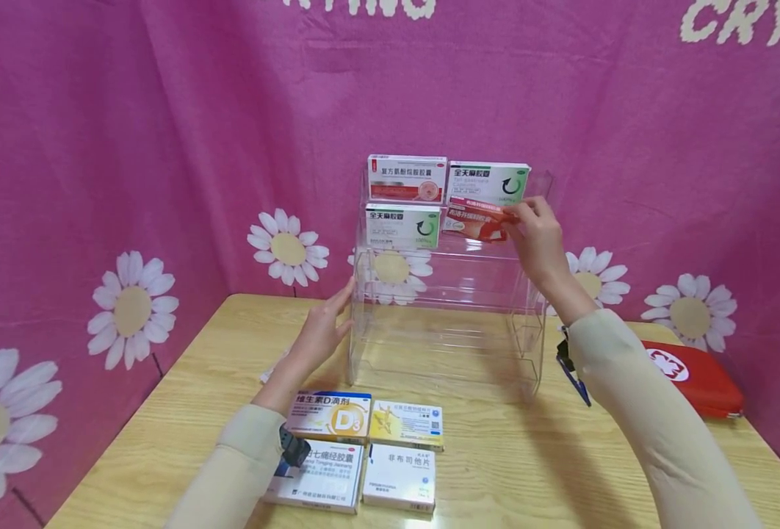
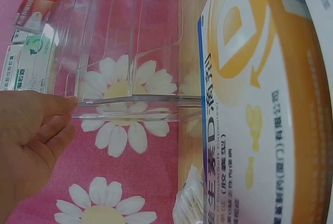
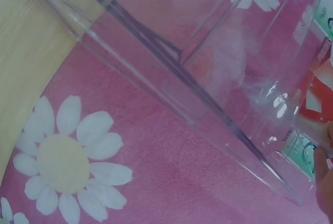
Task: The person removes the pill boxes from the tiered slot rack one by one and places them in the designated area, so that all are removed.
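Observation:
My right hand [image 1: 537, 239] pinches the right end of a red medicine box [image 1: 472, 220], which tilts at the second tier of a clear acrylic display rack [image 1: 443, 330]. Beside that box, a green-and-white medicine box [image 1: 402, 226] stands on the same tier. Above them on the top tier are a red-and-white box [image 1: 407, 180] and another green-and-white box [image 1: 489, 182]. My left hand [image 1: 319, 330] rests its fingertips against the rack's left side panel; the left wrist view shows these fingers [image 2: 49, 107] right at the panel's edge.
On the wooden table, in front of the rack, lie a vitamin D box [image 1: 330, 415], a yellow-and-white box [image 1: 406, 425], a blue-and-white box [image 1: 324, 477] and a white box [image 1: 399, 474]. A red first-aid pouch [image 1: 701, 378] sits at the right. Behind hangs a pink flowered cloth [image 1: 231, 147].

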The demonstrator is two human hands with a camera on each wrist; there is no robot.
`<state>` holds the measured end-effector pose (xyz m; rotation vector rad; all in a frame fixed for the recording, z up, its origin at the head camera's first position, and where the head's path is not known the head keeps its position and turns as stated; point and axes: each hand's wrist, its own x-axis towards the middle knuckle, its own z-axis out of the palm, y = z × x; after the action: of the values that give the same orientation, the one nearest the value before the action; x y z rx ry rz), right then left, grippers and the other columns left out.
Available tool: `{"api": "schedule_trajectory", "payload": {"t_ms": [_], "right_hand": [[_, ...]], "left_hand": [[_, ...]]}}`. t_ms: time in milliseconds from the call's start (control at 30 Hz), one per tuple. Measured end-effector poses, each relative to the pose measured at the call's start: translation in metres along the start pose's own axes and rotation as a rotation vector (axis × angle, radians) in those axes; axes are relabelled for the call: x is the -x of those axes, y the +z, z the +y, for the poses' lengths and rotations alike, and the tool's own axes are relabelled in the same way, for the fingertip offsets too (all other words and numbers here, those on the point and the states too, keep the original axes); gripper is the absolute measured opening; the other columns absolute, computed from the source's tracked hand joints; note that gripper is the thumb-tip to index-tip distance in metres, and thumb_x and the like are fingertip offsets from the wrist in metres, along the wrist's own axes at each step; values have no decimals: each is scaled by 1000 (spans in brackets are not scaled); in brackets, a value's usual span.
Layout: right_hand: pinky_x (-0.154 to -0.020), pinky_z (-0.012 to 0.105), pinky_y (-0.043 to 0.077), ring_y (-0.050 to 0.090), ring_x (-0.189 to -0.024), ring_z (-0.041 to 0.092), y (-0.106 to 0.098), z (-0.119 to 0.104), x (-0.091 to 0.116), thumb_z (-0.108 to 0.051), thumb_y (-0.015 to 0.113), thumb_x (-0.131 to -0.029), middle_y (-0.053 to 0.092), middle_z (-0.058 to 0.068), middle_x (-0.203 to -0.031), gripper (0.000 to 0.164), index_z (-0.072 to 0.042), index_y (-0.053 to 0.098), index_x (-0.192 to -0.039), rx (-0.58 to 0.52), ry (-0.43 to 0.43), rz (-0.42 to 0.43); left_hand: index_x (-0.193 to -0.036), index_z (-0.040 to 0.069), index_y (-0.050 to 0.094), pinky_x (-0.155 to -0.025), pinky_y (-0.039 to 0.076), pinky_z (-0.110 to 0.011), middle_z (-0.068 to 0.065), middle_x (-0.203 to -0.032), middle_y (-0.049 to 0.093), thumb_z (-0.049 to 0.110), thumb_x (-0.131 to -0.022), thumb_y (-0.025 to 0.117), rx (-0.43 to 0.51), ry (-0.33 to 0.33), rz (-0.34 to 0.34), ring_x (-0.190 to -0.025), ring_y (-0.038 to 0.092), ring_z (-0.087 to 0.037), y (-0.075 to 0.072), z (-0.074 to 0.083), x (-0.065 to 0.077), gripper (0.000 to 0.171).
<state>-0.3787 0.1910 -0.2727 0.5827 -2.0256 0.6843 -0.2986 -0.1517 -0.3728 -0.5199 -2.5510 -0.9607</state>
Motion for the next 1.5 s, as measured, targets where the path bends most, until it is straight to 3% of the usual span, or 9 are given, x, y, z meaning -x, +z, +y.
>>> {"api": "schedule_trajectory", "payload": {"t_ms": [233,400,533,733,967,1233,1500], "right_hand": [[-91,43,58,67,-96,35,-8,-10,8,-2,66,-91,57,25,-104,19,6,66,-107,-52,8,135],[-91,15,51,67,-93,33,-17,-19,23,-4,69,-89,59,24,-103,18,4,68,-105,-66,-8,190],[-87,2,40,66,-89,34,-26,-26,41,-1,72,-85,61,24,-101,18,4,69,-102,-72,-10,194],[-88,3,34,62,-88,31,-43,-31,80,4,77,-78,63,20,-96,24,2,72,-101,-81,-24,105],[-79,-3,45,60,-85,-2,-59,-33,130,8,82,-68,66,9,-89,34,-3,74,-98,-91,-20,-43],[-66,4,48,60,-78,8,-63,-38,177,6,85,-62,67,-1,-87,35,-9,73,-92,-87,-48,-218],[-67,10,57,61,-74,-1,-63,-36,203,7,83,-65,66,-5,-85,34,-13,71,-89,-145,12,-394]], "left_hand": [[-153,7,30,-99,55,-42,-20,-150,43,-5,-88,66,-6,11,6,-120,61,-40,0,2,0,75],[-153,7,30,-99,54,-42,-19,-151,42,-5,-88,65,-1,12,1,-120,61,-39,2,2,1,75],[-153,8,31,-99,54,-42,-18,-151,42,-3,-88,66,-4,-3,6,-119,62,-39,1,2,3,74],[-153,9,30,-99,54,-43,-17,-152,41,-3,-88,66,-6,-23,10,-118,62,-40,-2,0,7,75],[-153,8,31,-98,55,-42,-18,-151,42,-6,-87,66,3,-11,28,-118,62,-40,0,-4,7,76],[-152,7,31,-96,56,-43,-20,-151,42,-6,-87,66,-5,-4,28,-117,63,-41,0,-3,5,75],[-153,9,30,-98,55,-42,-18,-151,42,-4,-88,65,-3,-5,17,-118,62,-40,2,1,2,75]]}}
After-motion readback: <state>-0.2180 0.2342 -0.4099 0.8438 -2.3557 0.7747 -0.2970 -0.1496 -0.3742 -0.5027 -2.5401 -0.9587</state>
